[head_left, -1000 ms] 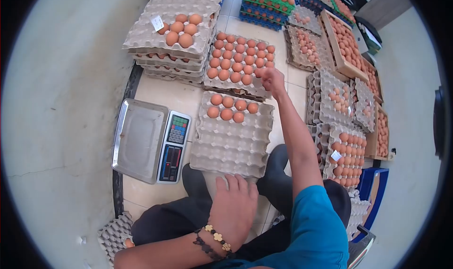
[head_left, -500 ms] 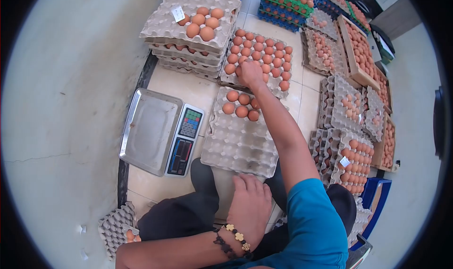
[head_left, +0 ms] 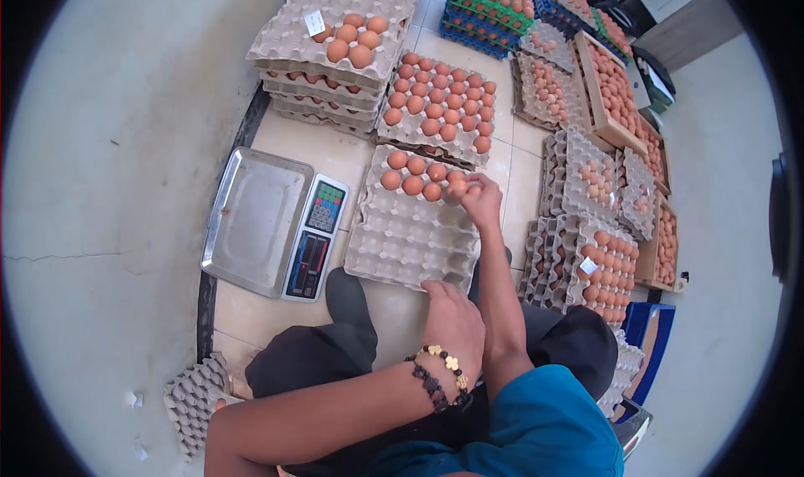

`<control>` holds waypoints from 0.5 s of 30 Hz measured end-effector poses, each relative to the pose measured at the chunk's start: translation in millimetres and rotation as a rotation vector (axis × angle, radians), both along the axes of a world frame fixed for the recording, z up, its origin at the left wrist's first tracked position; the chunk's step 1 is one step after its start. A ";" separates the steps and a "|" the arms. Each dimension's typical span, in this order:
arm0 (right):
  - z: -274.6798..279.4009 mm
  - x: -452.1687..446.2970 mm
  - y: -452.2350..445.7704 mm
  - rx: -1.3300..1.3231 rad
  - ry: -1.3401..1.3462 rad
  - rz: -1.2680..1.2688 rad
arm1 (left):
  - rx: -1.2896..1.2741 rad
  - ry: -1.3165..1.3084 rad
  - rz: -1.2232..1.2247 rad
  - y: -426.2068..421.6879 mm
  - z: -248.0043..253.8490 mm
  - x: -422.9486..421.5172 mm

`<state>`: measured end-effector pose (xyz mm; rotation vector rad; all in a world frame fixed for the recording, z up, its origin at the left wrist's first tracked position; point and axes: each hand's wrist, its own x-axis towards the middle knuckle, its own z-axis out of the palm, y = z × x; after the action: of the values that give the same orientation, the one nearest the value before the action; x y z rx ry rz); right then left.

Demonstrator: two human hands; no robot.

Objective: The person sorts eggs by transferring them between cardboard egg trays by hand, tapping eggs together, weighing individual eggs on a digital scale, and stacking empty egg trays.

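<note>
My right hand (head_left: 483, 202) has its fingers closed around an egg (head_left: 474, 191) at the right end of the front egg tray (head_left: 410, 242). Brown eggs (head_left: 412, 185) fill much of that grey cardboard tray's far two rows, while its nearer cups hold none. My left hand (head_left: 456, 319), with a beaded bracelet (head_left: 442, 368) at the wrist, rests at the tray's near edge with its fingers stretched out. Just beyond lies a fuller egg tray (head_left: 440, 100), whose near row has vacant cups. How many eggs my right hand grips is partly hidden.
A digital scale (head_left: 260, 221) with a metal pan stands left of the tray. Stacked trays (head_left: 322, 83) rise at the far left. On the right are more tray stacks (head_left: 548, 259) and wooden crates (head_left: 599, 125) of eggs. Green and blue plastic trays (head_left: 477, 29) stand farther back.
My right hand has come back from the far tray to the front tray, bringing an egg. More eggs now sit in the front tray, and fewer in the far one.
</note>
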<state>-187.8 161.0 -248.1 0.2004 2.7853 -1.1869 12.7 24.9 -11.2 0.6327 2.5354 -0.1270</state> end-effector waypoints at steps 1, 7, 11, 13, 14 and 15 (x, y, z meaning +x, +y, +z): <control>-2.7 9.0 -0.8 0.064 0.003 -0.002 | -0.019 -0.017 -0.005 1.5 2.0 1.3; -37.0 15.8 9.5 -0.034 0.197 -0.071 | -0.041 -0.044 0.012 5.1 9.0 -2.7; -57.7 -2.0 35.7 -0.821 -0.039 -0.332 | -0.039 -0.096 0.013 6.2 9.6 -9.2; -53.4 0.4 41.7 -1.065 -0.049 -0.324 | -0.032 -0.096 0.007 7.3 7.0 -10.5; -47.4 5.2 37.1 -0.898 0.058 -0.284 | -0.026 -0.088 0.008 7.5 3.8 -10.5; -46.3 10.1 34.0 -0.729 0.160 -0.242 | -0.021 -0.080 0.010 7.8 1.7 -11.0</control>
<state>-177.7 195.0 -294.3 0.3864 2.2783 -2.2577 1.7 32.7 -9.5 0.6049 2.4569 -0.1221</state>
